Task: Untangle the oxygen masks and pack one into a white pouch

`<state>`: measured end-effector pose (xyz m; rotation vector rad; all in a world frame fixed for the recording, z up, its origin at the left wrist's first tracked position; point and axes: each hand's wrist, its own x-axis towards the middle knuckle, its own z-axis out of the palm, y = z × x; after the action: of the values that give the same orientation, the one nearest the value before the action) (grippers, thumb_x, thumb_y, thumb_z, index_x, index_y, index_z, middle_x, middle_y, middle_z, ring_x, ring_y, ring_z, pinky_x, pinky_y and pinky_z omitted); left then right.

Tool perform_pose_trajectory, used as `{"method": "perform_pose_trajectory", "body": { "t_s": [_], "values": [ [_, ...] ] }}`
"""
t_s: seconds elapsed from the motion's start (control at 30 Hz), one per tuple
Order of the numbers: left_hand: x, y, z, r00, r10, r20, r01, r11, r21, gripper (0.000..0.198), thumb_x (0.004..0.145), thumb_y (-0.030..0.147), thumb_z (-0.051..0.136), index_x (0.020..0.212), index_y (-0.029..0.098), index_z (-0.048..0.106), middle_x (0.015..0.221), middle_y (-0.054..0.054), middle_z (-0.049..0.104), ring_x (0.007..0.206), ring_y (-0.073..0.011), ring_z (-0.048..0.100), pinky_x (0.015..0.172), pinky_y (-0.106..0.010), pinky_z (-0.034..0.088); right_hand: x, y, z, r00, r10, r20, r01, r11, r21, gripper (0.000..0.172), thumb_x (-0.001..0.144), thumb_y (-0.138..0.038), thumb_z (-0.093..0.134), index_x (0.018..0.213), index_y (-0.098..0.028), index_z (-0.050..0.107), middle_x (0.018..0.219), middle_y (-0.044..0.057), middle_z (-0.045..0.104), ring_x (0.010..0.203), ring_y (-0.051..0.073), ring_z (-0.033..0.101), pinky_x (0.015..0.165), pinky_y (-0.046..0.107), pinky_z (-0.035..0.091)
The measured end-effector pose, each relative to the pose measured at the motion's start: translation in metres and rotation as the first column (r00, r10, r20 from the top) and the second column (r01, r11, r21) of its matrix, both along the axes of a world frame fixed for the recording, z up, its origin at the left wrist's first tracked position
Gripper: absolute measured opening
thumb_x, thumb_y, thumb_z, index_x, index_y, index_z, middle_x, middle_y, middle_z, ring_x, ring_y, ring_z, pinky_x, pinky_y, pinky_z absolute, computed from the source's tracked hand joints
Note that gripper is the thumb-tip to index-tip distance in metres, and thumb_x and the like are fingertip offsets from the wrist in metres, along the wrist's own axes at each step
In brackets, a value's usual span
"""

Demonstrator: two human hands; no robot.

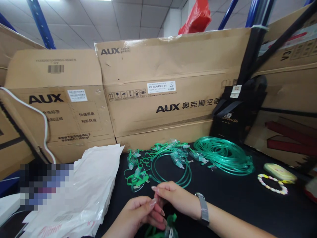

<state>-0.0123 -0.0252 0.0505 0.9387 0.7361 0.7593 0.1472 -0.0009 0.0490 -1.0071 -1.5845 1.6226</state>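
At the lower middle, my left hand [142,213] has its fingers curled and its thumb pressed in. Against its fingers is a green elastic strap [172,218] with clear plastic parts, cut off by the bottom edge. My right hand [174,198], with a grey watch on the wrist, makes a pinch right beside the left fingertips. Whatever lies between its fingers is hidden. Beyond the hands lie several clear oxygen masks [177,158] with green straps [138,178] and a loop of green tubing [190,177].
A large coil of green tubing [223,155] lies at the back right. White plastic bags [91,175] are stacked on the left. A bead bracelet [272,190] and a pale yellow-green case [279,172] sit at right. Cardboard boxes [138,115] and a black bag [235,115] stand behind.
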Motion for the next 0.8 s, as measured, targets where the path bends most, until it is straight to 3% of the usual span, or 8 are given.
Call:
{"method": "perform_pose_trajectory", "body": {
  "t_s": [0.2,0.33,0.43,0.47,0.53,0.6,0.7,0.8],
  "values": [
    [0.007,0.001,-0.015,0.989,0.142,0.052,-0.142,0.990,-0.003,0.028,0.061,0.038,0.074,0.072,0.012,0.071,0.079,-0.011,0.074,0.082,-0.0254,0.067,0.086,-0.038,0.045,-0.005,0.006,-0.014,0.972,-0.235,-0.010,0.233,0.953,0.192,0.036,0.081,-0.051,0.045,0.073,-0.017,0.053,0.071,0.000,0.055,0.066,0.013,0.051,0.066,0.028,0.043],
    [0.014,0.001,-0.033,0.960,0.272,0.066,-0.278,0.953,0.120,0.032,0.064,0.043,0.070,0.076,0.014,0.069,0.080,-0.009,0.072,0.085,-0.0253,0.065,0.087,-0.038,0.044,0.000,-0.009,-0.003,0.928,-0.373,-0.007,0.319,0.785,0.530,0.026,0.089,-0.035,0.038,0.079,-0.018,0.055,0.080,0.005,0.056,0.077,0.017,0.054,0.073,0.031,0.044],
    [0.016,0.000,-0.038,0.952,0.304,0.020,-0.302,0.932,0.201,0.029,0.067,0.043,0.067,0.078,0.016,0.067,0.077,-0.005,0.071,0.082,-0.0232,0.064,0.079,-0.034,0.047,0.004,-0.033,0.021,0.988,-0.138,0.074,0.020,0.582,0.813,0.022,0.090,-0.027,0.036,0.091,-0.020,0.057,0.089,0.008,0.060,0.089,0.018,0.054,0.082,0.033,0.041],
    [0.016,0.000,-0.037,0.949,0.314,0.014,-0.310,0.927,0.213,0.028,0.066,0.043,0.067,0.078,0.017,0.067,0.077,-0.004,0.071,0.080,-0.0225,0.064,0.075,-0.032,0.047,0.005,-0.039,0.029,0.980,0.011,0.201,-0.179,0.499,0.848,0.020,0.090,-0.026,0.039,0.095,-0.023,0.058,0.091,0.007,0.063,0.091,0.017,0.054,0.085,0.033,0.039],
    [0.014,0.001,-0.035,0.941,0.337,0.007,-0.330,0.917,0.224,0.029,0.065,0.044,0.067,0.078,0.019,0.066,0.076,-0.003,0.071,0.076,-0.0217,0.064,0.070,-0.031,0.048,0.006,-0.042,0.040,0.940,0.086,0.329,-0.334,0.419,0.844,0.020,0.090,-0.024,0.041,0.100,-0.023,0.058,0.096,0.007,0.064,0.093,0.016,0.054,0.088,0.032,0.038],
    [0.011,0.005,-0.034,0.921,0.389,-0.011,-0.374,0.892,0.256,0.030,0.065,0.045,0.067,0.078,0.018,0.066,0.076,-0.003,0.072,0.078,-0.0224,0.064,0.074,-0.032,0.047,0.008,-0.032,0.040,0.930,0.051,0.365,-0.346,0.460,0.817,0.020,0.089,-0.022,0.041,0.099,-0.019,0.059,0.095,0.008,0.064,0.091,0.016,0.055,0.085,0.030,0.040],
    [0.005,0.018,-0.036,0.870,0.490,-0.052,-0.453,0.836,0.309,0.033,0.065,0.047,0.066,0.076,0.016,0.065,0.082,-0.007,0.072,0.089,-0.0257,0.063,0.088,-0.038,0.043,0.018,0.001,0.027,0.934,-0.216,0.286,-0.097,0.615,0.782,0.024,0.090,-0.025,0.038,0.087,-0.018,0.061,0.085,0.006,0.061,0.082,0.015,0.056,0.075,0.028,0.045],
    [-0.003,0.032,-0.038,0.831,0.556,-0.036,-0.517,0.794,0.319,0.037,0.063,0.050,0.066,0.077,0.015,0.065,0.091,-0.010,0.071,0.098,-0.0269,0.060,0.097,-0.040,0.036,0.037,0.036,0.009,0.838,-0.466,0.283,0.106,0.648,0.754,0.025,0.090,-0.030,0.039,0.085,-0.018,0.061,0.082,0.005,0.058,0.077,0.016,0.056,0.073,0.029,0.045]
  ]
}}
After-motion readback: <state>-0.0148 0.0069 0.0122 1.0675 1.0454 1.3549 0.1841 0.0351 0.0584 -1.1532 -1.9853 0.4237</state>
